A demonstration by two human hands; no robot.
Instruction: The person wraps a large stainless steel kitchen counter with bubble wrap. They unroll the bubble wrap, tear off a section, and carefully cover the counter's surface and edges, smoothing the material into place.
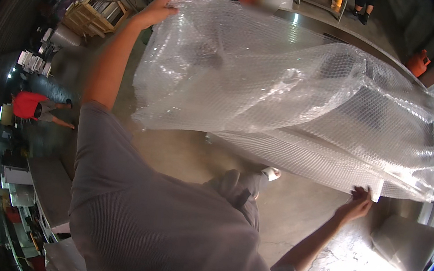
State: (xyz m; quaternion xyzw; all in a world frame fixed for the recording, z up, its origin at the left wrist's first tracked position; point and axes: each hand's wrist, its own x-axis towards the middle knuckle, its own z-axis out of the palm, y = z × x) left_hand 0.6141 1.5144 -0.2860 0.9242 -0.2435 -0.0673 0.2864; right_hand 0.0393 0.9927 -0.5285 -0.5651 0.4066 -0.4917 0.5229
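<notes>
A wide sheet of clear bubble wrap (235,78) spreads in loose folds across the space in front of me. Raised at the far left, my left hand (159,10) is closed on the sheet's upper corner. My right hand (357,204) is at the near right edge, its fingers curled against the wrap beside a pale strip. Beneath the wrap, a dark flat surface (358,42) shows along the far side. What else lies under the sheet is blurred by the plastic.
A wooden crate (98,10) stands at the far left. Further off on the left is a person in a red top (31,105). An orange gas cylinder (417,62) stands at the far right. A grey wrapped bundle (407,243) lies on the concrete floor (294,215).
</notes>
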